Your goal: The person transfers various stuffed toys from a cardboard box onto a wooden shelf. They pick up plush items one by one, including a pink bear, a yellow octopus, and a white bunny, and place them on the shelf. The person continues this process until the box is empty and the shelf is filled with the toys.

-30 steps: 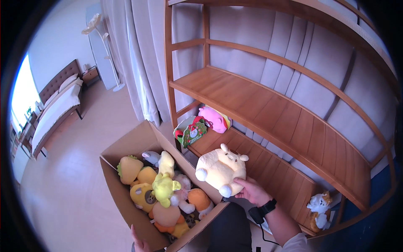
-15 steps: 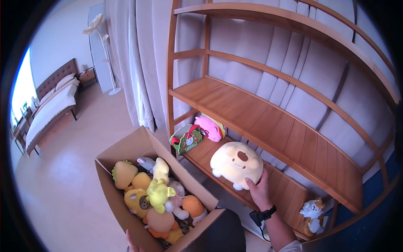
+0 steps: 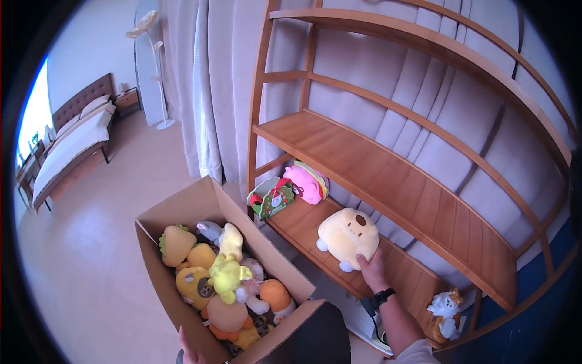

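A round cream plush toy (image 3: 347, 236) with a brown patch and a small face is in my right hand (image 3: 373, 267). My thumb is across its near side and the other fingers are mostly hidden behind it. It is at the lower shelf board (image 3: 291, 225); I cannot tell if it bears its weight there. At the lower edge, my left hand (image 3: 191, 349) is against the near left side of an open cardboard box (image 3: 159, 276), only partly in view. Several plush toys fill the box, among them a yellow one (image 3: 227, 276) and an orange-topped one (image 3: 276, 296).
On the lower board are a pink plush toy (image 3: 308, 183), a green festive decoration (image 3: 276, 200) and white-and-orange cat figures (image 3: 445, 312). A wooden middle shelf (image 3: 388, 176) overhangs them. Curtains (image 3: 182, 91) hang behind; a bed (image 3: 76, 142) is at far left.
My right hand has brought the cream plush toy back toward the shelf, and the toy has tipped and turned. The view has shifted a little. My left hand stays by the box.
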`<state>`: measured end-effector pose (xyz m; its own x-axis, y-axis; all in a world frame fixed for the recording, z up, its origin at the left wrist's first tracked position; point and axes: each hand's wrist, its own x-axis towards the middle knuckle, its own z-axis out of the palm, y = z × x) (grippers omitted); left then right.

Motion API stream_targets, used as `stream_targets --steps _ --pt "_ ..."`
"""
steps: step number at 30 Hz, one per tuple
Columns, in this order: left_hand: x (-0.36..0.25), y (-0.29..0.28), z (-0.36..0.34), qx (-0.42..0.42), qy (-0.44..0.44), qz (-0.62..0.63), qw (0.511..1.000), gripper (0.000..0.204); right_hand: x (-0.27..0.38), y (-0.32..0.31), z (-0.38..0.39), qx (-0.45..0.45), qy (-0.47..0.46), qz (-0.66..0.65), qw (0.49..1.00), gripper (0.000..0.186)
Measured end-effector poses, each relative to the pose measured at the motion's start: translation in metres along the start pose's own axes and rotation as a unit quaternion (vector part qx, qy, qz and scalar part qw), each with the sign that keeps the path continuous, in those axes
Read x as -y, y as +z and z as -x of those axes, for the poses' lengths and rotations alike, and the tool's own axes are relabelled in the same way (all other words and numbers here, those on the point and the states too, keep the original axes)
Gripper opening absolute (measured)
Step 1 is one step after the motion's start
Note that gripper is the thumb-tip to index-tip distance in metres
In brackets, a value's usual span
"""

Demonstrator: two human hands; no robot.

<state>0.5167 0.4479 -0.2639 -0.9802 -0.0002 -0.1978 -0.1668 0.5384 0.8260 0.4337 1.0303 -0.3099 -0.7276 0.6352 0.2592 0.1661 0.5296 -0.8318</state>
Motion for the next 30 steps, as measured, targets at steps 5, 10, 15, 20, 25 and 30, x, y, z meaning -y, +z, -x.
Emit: stream_targets --steps 5,10,15,20,25,30 --pt "0.003 -0.001 0.002 -0.005 -0.002 0.000 1.000 0.078 0.013 0.010 -0.038 0.000 0.018 0.007 1.000 0.062" --pt "0.005 -0.001 0.006 -0.018 -0.007 0.002 1.000 0.079 0.010 0.042 -0.073 -0.033 0.036 -0.003 0.999 0.060" --pt "0.004 0.002 0.004 -0.024 -0.006 0.004 1.000 0.079 -0.019 0.050 -0.096 -0.084 0.016 -0.050 0.995 0.061" --pt "0.001 0.003 0.004 -0.030 -0.014 0.001 0.999 0.080 -0.007 0.059 -0.098 -0.075 0.034 0.010 0.997 0.059" --pt "-0.003 0.005 0.002 -0.028 -0.015 -0.006 0.999 0.081 -0.010 0.058 -0.104 -0.103 0.009 0.014 0.995 0.057" --pt "-0.005 0.007 -0.002 -0.028 -0.020 -0.008 0.999 0.082 0.004 0.063 -0.088 -0.144 0.023 0.030 0.989 0.048"
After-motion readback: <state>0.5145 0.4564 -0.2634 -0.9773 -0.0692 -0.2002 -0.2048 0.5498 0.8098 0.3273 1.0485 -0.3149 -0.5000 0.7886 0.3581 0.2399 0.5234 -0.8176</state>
